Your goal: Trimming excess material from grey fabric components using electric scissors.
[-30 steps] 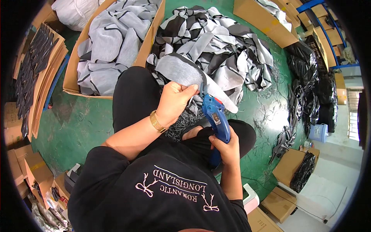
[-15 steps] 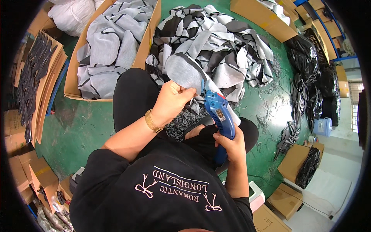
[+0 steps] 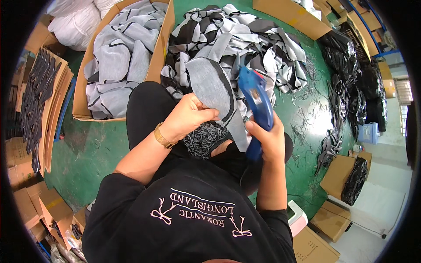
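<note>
Head view: the left hand (image 3: pixel 186 118) pinches a grey fabric piece with a dark edge (image 3: pixel 210 90), fingers closed over its near end, holding it up above the lap. The right hand (image 3: pixel 267 138) is wrapped tight around the handle of a blue tagging gun (image 3: pixel 256 103), whose nose points far, up beside the fabric's right edge; whether the needle touches the cloth cannot be told.

Under both hands, on the lap, lies a dark tangle of thin plastic fasteners (image 3: pixel 204 140). Beyond it, a heap of grey, black and white pieces (image 3: pixel 263 44) spreads over the green floor (image 3: pixel 87 149), and to the far left a cardboard box (image 3: pixel 83 94) holds more grey pieces.

The likely trouble is the gun's tip standing so near the left fingertips: a squeeze with the fabric poorly lined up could prick a finger or fix the fastener in the wrong spot. The loose pinch could also let the piece slide down into the tangle.
</note>
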The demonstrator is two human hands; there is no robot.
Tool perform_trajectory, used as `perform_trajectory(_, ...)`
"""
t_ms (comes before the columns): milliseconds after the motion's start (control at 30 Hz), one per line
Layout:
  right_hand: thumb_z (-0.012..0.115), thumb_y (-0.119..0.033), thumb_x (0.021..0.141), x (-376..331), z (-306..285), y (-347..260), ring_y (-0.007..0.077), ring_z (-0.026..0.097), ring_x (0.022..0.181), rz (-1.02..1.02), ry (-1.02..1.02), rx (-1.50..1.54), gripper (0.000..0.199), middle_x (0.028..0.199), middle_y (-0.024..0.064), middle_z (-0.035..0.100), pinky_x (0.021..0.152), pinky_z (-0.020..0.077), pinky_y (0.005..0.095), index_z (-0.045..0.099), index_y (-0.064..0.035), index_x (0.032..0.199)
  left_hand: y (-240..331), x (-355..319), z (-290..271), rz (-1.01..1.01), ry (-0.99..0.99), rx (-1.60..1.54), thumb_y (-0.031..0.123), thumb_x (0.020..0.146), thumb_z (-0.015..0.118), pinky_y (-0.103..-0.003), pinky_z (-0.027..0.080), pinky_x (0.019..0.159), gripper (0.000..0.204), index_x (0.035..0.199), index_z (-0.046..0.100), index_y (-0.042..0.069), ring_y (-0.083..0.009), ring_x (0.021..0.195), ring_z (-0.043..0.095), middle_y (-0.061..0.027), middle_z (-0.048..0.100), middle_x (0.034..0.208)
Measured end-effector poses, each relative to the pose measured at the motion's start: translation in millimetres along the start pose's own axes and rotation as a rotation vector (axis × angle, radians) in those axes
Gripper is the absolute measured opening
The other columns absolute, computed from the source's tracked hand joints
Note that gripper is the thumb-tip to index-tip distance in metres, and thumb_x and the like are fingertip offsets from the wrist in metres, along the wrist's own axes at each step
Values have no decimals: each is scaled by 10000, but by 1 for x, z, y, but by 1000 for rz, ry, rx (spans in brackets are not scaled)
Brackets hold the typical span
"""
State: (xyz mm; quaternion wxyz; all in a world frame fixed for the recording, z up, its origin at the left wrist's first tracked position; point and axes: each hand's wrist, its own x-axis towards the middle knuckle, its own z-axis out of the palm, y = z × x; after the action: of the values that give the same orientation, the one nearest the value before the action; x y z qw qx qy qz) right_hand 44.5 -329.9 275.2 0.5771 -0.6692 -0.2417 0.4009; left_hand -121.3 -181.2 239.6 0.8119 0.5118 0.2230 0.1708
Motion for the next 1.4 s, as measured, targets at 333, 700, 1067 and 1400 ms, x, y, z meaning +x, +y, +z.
perform_trajectory(333, 809, -185, 690, 26, 32, 12, 107, 563, 662, -18, -136, -62, 449, 792, 28, 594, 607, 471, 260, 573, 17, 1015, 25, 1, 10, 158, 241, -237, 74, 887, 636, -274, 500, 813, 214, 1080, 620, -17, -116, 894, 628, -51, 665, 1025)
perform_trajectory(700, 722, -35, 705, -28, -5, 27, 104, 567, 600, 125, -191, -58, 401, 764, 47, 595, 540, 483, 247, 554, 34, 1063, 33, 10, -6, 129, 411, -261, 88, 875, 658, -272, 505, 779, 215, 1059, 625, -18, -114, 851, 623, -55, 666, 985)
perform_trajectory(1067, 725, -60, 705, -32, -4, 35, 105, 573, 606, 112, -161, -103, 418, 804, 67, 613, 542, 484, 245, 558, 43, 1074, 36, 8, -4, 123, 337, -209, 70, 877, 644, -262, 512, 750, 195, 1048, 619, -21, -100, 827, 620, -44, 661, 943)
perform_trajectory(1400, 722, -65, 704, -30, -4, 21, 111, 581, 615, 113, -153, -116, 471, 818, 78, 626, 545, 492, 254, 545, 55, 1123, 36, -1, 2, 108, 328, 28, 122, 877, 660, -240, 481, 740, 200, 1019, 638, -18, -72, 816, 589, -25, 667, 926)
